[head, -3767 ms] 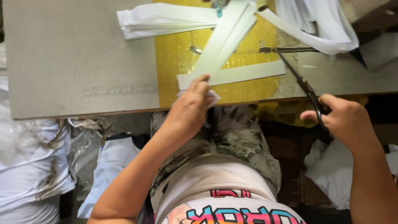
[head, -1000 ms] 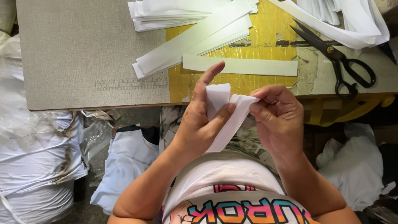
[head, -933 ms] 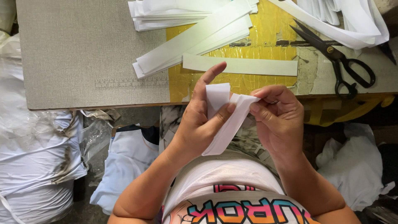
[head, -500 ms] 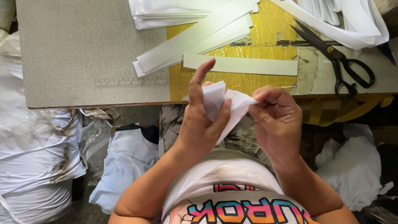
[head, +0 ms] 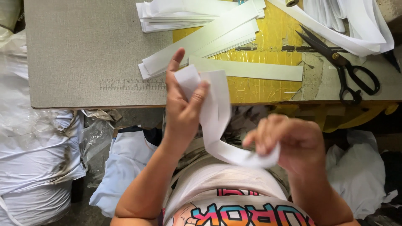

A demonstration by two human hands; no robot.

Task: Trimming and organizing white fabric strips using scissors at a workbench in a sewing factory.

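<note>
The white fabric strip (head: pixel 217 125) looks light, soft and limp, hanging in a loop above the lap, with the left hand (head: pixel 182 106) pinching its upper end and the right hand (head: pixel 295 144) closed on its lower end, so it is best held by the ends.

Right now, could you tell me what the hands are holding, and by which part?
Both grip one white fabric strip: the left hand pinches its upper end, the right hand its lower end.
</note>
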